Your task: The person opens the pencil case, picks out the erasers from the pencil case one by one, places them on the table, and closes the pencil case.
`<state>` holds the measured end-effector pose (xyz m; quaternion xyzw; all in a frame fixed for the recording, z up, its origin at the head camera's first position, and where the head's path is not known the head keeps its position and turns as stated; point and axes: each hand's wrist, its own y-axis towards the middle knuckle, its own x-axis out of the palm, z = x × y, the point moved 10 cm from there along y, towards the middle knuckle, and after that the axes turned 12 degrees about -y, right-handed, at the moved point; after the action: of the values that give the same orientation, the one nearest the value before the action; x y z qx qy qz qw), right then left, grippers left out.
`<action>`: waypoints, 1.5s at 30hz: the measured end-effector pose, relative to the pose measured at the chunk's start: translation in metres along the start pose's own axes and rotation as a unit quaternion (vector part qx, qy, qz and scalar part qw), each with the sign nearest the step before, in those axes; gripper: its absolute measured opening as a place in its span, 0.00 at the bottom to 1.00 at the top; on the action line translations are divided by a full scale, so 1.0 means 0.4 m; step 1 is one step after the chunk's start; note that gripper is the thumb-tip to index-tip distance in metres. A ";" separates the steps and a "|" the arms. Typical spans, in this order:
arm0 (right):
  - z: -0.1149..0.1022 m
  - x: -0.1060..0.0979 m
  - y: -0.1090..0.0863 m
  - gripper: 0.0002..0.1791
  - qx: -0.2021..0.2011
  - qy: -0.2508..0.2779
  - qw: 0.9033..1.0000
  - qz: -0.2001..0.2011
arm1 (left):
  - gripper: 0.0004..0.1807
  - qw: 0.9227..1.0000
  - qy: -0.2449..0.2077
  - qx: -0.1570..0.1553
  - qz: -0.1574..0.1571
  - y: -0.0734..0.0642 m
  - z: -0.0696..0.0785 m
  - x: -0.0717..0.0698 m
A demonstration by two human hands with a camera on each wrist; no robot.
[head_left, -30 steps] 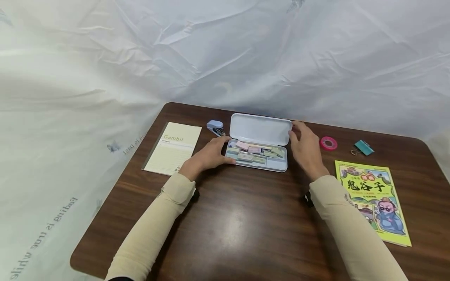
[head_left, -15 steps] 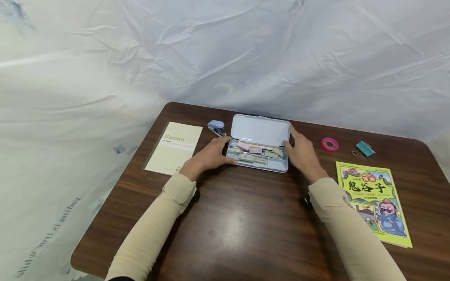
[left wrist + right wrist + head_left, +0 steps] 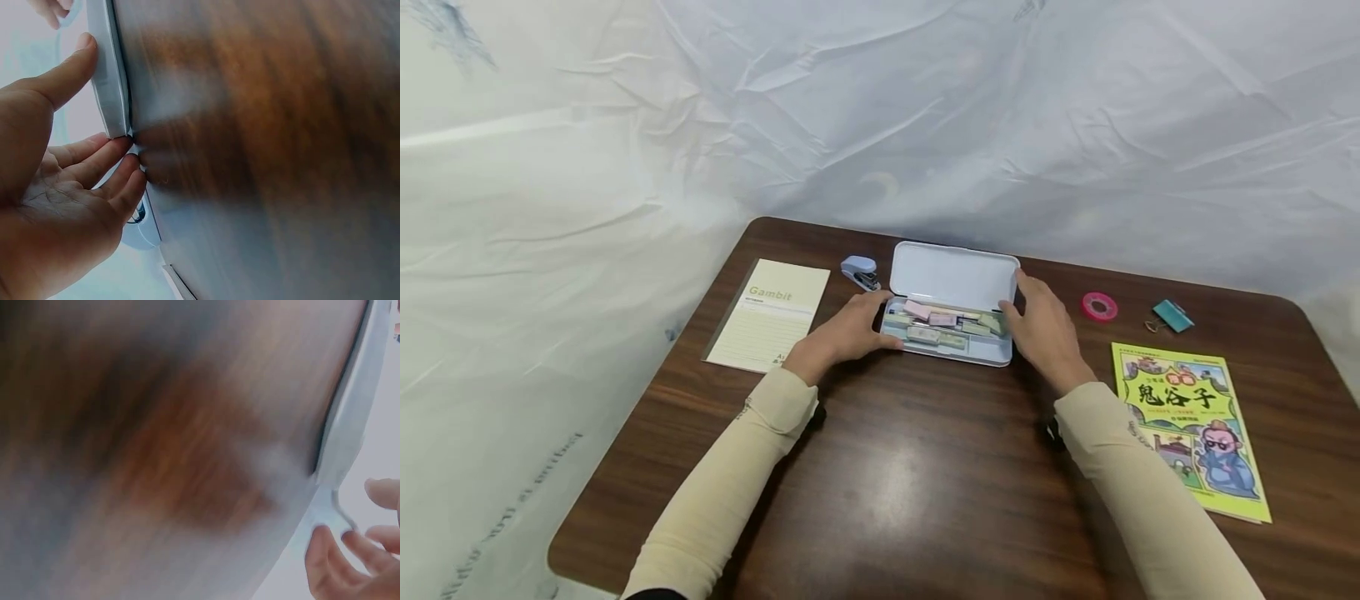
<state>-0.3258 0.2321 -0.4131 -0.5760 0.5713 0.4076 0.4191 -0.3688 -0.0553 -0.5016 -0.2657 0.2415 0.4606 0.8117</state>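
Note:
An opened pale blue pencil case (image 3: pixel 981 348) lies near the back of the table, its lid (image 3: pixel 955 279) tilted up behind the tray. Inside are pink erasers (image 3: pixel 917 309), greenish ones (image 3: pixel 922 335) and slim pencils or pens. My left hand (image 3: pixel 848 329) grips the case's left end, thumb at the front edge and fingers at the side. In the left wrist view the thumb and fingertips meet the case wall (image 3: pixel 107 75). At the right end, my right hand (image 3: pixel 1047 325) pinches the lid's edge, thumb in front and fingers behind.
A blue stapler (image 3: pixel 860 272) and a cream notebook (image 3: pixel 767 315) lie to the left on the brown table (image 3: pixel 880 500). On the right are a pink tape roll (image 3: pixel 1099 306), a teal binder clip (image 3: pixel 1171 316) and a yellow comic book (image 3: pixel 1187 429). A pale plastic sheet (image 3: pixel 880 108) hangs behind.
My right hand has shifted slightly left and its thumb has slid down along the lid's right edge. The left hand and the case have stayed in place.

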 end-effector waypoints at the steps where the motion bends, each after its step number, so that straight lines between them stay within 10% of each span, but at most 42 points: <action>1: -0.007 -0.009 -0.004 0.42 -0.001 -0.002 1.000 0.016 | 0.61 1.000 0.000 0.001 0.001 0.001 0.001 -0.001; 8: -0.078 -0.041 -0.031 0.31 -0.039 -0.051 0.994 0.084 | 0.60 1.000 -0.005 0.002 0.001 0.009 0.002 -0.001; 20: -0.201 0.040 -0.039 0.23 -0.116 -0.044 0.992 -0.010 | 0.59 1.000 -0.008 0.010 -0.002 0.022 0.014 0.004; 45: -0.241 0.075 -0.051 0.15 -0.174 -0.064 0.983 -0.005 | 0.59 1.000 0.003 0.018 -0.004 0.021 0.037 0.015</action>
<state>-0.3059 0.1311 -0.4106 -0.6158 0.4606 0.5349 0.3499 -0.3712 -0.0382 -0.4962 -0.2529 0.2512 0.4524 0.8175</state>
